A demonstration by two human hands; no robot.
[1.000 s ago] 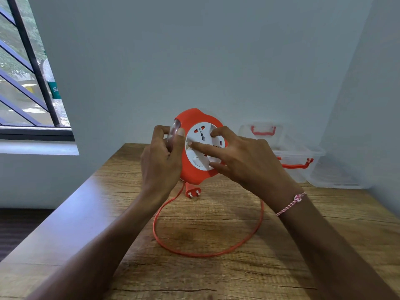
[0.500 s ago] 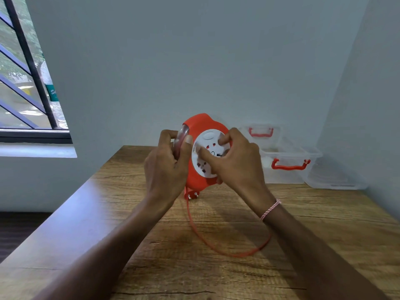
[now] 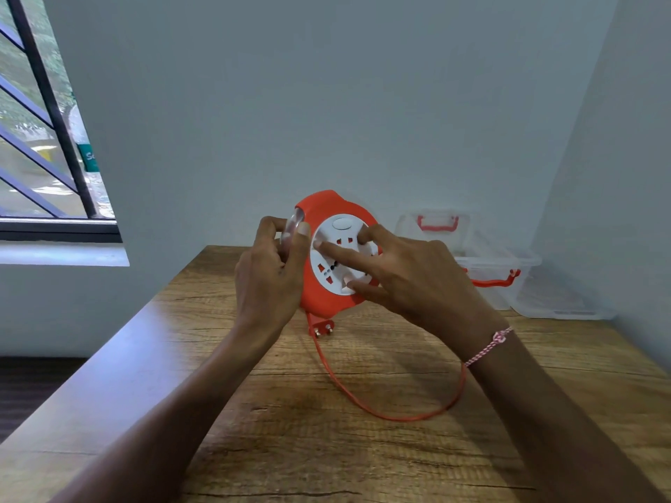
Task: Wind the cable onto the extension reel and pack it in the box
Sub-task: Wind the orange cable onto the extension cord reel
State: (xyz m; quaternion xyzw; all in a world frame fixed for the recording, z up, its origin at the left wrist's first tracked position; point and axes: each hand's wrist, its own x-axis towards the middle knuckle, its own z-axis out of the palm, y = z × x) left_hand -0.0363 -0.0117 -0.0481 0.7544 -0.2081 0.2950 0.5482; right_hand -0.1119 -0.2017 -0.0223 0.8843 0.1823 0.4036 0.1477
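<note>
- Head view: table (image 3: 254, 412) under everything, so the slack can lie loose.
- Box (image 3: 497, 263), clear, sits back right against the wall; it looks empty (lid seems off, hard to tell).
- Reel (image 3: 326, 295) held upright above the table.
- My left hand (image 3: 270, 281) clamps its rim to steady it.
- My right hand (image 3: 417, 281) spreads fingertips on the white face, likely to turn it.
- Cable (image 3: 399, 417) loops on the table; plug (image 3: 321, 327) hangs just below.

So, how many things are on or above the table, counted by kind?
Extension reel: 1
Loose orange cable with plug: 1
Clear box with red handles: 1
Clear lid lying beside the box: 1
Total: 4
</note>
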